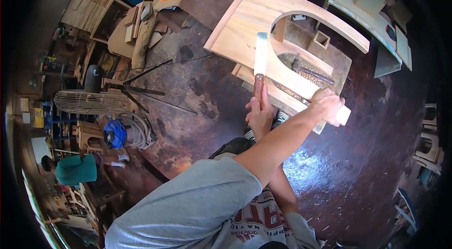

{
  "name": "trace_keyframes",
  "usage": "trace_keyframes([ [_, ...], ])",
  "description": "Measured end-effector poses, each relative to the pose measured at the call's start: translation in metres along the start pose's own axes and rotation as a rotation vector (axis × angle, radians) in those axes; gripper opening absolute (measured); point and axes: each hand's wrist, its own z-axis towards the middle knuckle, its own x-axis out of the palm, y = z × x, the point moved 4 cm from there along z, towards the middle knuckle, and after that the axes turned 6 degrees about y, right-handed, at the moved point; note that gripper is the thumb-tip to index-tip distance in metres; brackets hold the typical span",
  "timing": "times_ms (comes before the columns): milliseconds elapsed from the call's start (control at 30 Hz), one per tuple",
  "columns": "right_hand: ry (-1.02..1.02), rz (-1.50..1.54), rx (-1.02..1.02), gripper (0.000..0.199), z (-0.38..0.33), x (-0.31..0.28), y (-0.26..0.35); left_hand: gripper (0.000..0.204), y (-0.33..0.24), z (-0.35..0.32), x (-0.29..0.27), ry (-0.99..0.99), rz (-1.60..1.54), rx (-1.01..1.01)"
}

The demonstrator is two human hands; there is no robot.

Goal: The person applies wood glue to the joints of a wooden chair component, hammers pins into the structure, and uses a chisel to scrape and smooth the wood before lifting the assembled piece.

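My left arm crosses over my right. My left hand [327, 105] is closed round the near end of a pale wooden frame [235, 18], which has a big arched cut-out. In my right hand [260, 113] is a flat-bladed tool [260, 63] with a brown wooden handle and a round metal fastener. Its shiny blade points away from me, over the frame's near face; I cannot tell whether it touches the wood. A dark-headed hammer [310, 71] lies within the arch, beside wood shavings.
A worktable [343, 67] carries the frame. White panels [362, 11] stand at far right. Leftward are a black tripod [141, 89], a fan cage [89, 102], a blue shop vacuum [115, 133] and a person in green [75, 170]. Stacked wood [94, 1] fills a shelf.
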Motion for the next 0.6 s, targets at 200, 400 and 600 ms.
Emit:
trace_keyframes([
  [200,-0.05,-0.081,-0.222,0.065,-0.001,0.0,-0.031,0.07,0.0,0.001,-0.003,-0.01,0.014,0.009],
  [400,-0.093,-0.153,-0.307,0.064,-0.001,-0.003,-0.037,0.067,0.0,0.0,-0.005,0.049,0.005,-0.033],
  [600,-0.045,-0.172,-0.202,0.065,0.014,-0.012,-0.017,0.07,0.0,0.001,-0.003,0.01,0.021,-0.004],
])
